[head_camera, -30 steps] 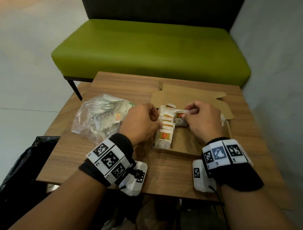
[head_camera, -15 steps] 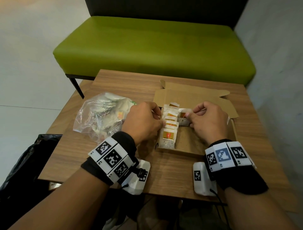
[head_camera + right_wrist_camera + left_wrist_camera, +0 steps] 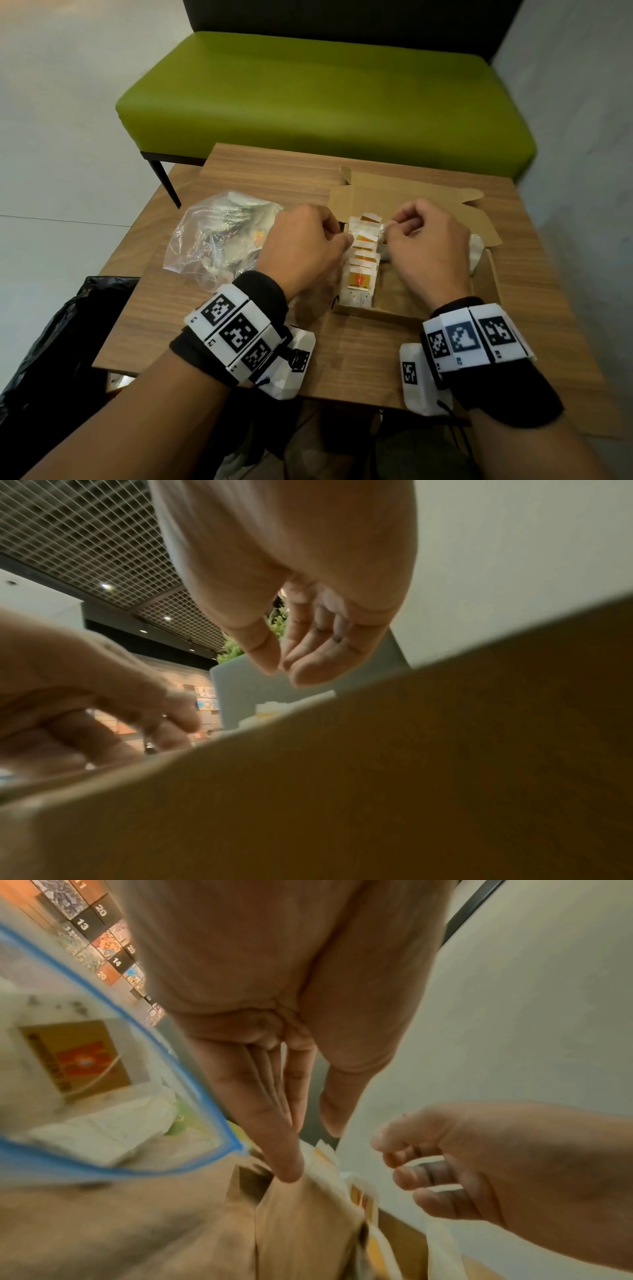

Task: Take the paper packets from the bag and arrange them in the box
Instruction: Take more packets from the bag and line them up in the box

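Both hands had shifted along the packets (image 3: 362,260) in the box (image 3: 445,202), tidying the row. Left hand (image 3: 301,246) touched it, fingers straight; right hand (image 3: 428,246) loosely curled, empty. Bag (image 3: 219,236) still held more, beside on the table (image 3: 359,359).

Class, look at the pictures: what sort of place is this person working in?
Probably a café or office lounge: a green bench beside a small wooden table, a grid ceiling, and a numbered tile wall.
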The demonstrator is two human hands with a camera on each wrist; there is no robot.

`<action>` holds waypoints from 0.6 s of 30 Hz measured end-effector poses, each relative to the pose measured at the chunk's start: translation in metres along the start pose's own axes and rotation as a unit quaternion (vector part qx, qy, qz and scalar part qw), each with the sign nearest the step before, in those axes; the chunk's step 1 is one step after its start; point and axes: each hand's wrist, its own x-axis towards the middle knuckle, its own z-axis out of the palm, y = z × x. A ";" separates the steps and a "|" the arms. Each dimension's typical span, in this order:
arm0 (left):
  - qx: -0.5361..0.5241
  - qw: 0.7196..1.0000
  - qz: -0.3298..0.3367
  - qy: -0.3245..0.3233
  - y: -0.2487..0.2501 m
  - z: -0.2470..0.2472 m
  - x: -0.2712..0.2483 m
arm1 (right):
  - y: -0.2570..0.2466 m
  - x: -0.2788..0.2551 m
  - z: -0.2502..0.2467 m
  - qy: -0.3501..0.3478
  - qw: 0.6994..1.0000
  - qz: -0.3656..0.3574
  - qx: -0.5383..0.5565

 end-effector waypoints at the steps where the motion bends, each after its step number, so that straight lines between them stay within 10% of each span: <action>1: 0.003 1.000 0.006 0.013 0.001 -0.007 -0.001 | -0.008 -0.004 0.004 -0.020 0.999 -0.030 0.004; 7: 0.036 0.994 -0.009 0.104 -0.016 -0.068 -0.008 | -0.050 -0.022 0.037 -0.244 0.955 -0.144 -0.087; 11: 0.082 0.971 -0.038 0.223 -0.053 -0.099 -0.005 | -0.061 -0.031 0.055 -0.265 0.941 -0.166 -0.134; 18: 0.121 0.977 -0.174 0.032 -0.092 -0.100 -0.002 | -0.067 -0.044 0.074 -0.259 0.933 -0.177 -0.178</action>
